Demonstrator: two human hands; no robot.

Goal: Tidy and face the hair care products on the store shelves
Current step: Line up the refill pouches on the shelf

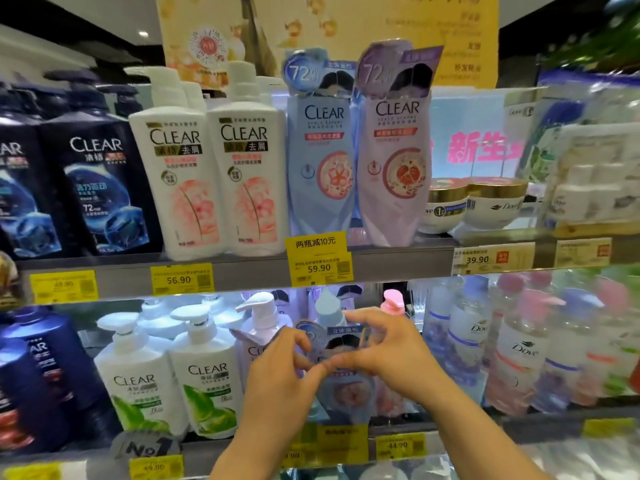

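Observation:
On the lower shelf a light blue Clear shampoo bottle (341,393) with a card collar stands between my two hands. My left hand (277,382) holds its left side with curled fingers. My right hand (384,348) grips its neck and collar from the right, index finger arched over the top. My thumbs meet in front of the bottle. A lilac pump bottle (258,327) stands just left of it, partly hidden by my left hand. A pink pump top (393,301) shows behind my right hand.
Upper shelf: dark blue Clear bottles (100,174), white Clear bottles (211,181), a blue (322,161) and a lilac Clear bottle (394,157), Dove jars (491,202). Lower shelf: green-and-white Clear bottles (173,379) left, clear Dove bottles (519,351) right. Yellow price tags (318,268) line the shelf edges.

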